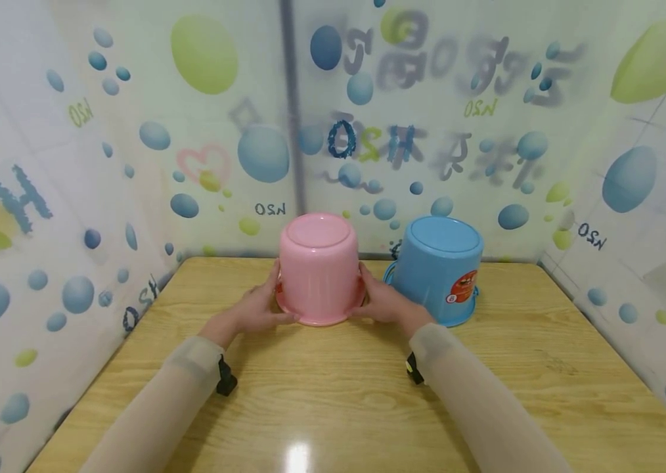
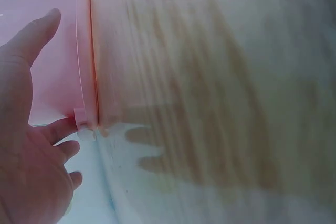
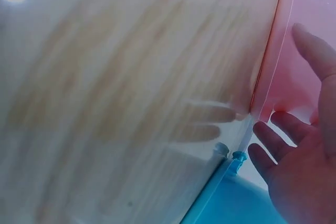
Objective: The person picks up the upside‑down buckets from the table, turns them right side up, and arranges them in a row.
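Observation:
A pink bucket (image 1: 319,282) stands upside down on the wooden table, its rim against the tabletop. My left hand (image 1: 256,309) is at its left side and my right hand (image 1: 386,299) at its right side, low near the rim. In the left wrist view, the thumb lies along the pink wall and a finger of the left hand (image 2: 37,166) reaches the lug at the rim. The right wrist view shows the right hand (image 3: 304,166) with its fingers spread beside the bucket; whether each finger touches is hard to tell.
Right of the pink bucket, close behind my right hand, a blue bucket (image 1: 436,269) with a red label is also upside down. The wooden table (image 1: 333,381) ends at walls covered with bubble-patterned sheeting (image 1: 262,154) on the left, back and right.

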Tool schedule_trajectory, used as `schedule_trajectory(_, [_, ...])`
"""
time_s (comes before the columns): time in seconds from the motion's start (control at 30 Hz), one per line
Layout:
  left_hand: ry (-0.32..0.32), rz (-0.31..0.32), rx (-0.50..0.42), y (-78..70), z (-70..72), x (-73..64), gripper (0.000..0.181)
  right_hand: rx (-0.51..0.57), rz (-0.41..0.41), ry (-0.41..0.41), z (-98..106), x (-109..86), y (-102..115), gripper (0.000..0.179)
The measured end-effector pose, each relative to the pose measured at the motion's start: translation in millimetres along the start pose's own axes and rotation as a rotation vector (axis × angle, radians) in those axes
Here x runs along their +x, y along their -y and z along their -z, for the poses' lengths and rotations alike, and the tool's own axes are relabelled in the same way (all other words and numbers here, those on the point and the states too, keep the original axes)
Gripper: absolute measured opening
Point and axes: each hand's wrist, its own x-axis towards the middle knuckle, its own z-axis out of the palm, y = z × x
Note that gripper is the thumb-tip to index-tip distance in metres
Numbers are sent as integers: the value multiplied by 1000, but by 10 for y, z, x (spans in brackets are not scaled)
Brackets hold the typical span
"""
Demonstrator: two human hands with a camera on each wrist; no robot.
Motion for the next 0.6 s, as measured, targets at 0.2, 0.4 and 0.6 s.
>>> schedule_trajectory(0.2, [17, 55, 23, -71, 7, -22, 151, -44, -7, -18, 3, -30, -24, 135])
schedule_trajectory(0.4, [-7, 42, 24, -100, 12, -30, 155, -61, 45, -46, 32, -97, -42, 134])
schedule_trajectory(0.6, [-39, 30, -26, -123, 51, -66, 152, -44, 65, -40, 70, -168, -57, 131])
